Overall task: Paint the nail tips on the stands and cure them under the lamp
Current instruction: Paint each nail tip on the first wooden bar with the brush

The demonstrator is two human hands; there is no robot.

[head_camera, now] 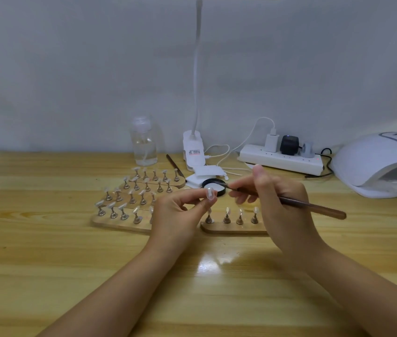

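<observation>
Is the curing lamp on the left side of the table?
No, the curing lamp sits at the far right of the table, beside the power strip.

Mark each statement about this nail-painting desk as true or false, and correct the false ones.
1. The left hand pinches a clear nail tip. True.
2. The right hand holds a pair of scissors. False: it holds a brown-handled brush.
3. The brush's tip points toward the round black jar. True.
4. The curing lamp stands at the left edge of the table. False: it stands at the right.
5. The wooden stand nearest the right hand carries no nail tips. False: at least four holders with tips show on it.
6. A clear bottle stands by the wall, left of the clip lamp's base. True.
</observation>
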